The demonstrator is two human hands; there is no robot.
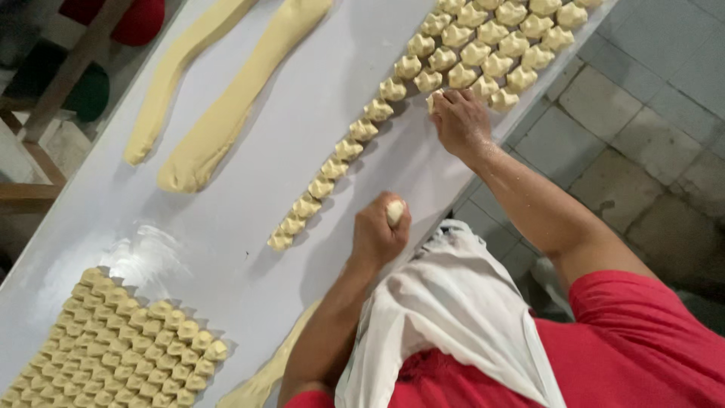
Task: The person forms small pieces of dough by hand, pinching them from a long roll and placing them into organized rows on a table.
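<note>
A soft lump of dough (pixel 395 211) is held in the left hand (pixel 377 234), near the middle of the frame; the grip is closed tight around it, and only a pale tip is seen above the fingers. The right hand (pixel 461 125) is set down in the upper right of the frame, and a small dough piece (pixel 433 98) is pinched under its fingertips, at the near edge of a block of pieces (pixel 491 45). A line of pieces (pixel 332 170) is laid slanting across the white counter (pixel 226 249), down to the middle. Another block (pixel 113 340) is seen at the lower left, and two long dough rolls (pixel 226 113) at the upper left. A white cloth (pixel 453 317) is hung at the person's front. The dough looks light, soft and a bit sticky, so it is likely squashed with ease. A piece is best taken by its sides with the fingertips and pressed only a little, so that its folded shape is kept.
</note>
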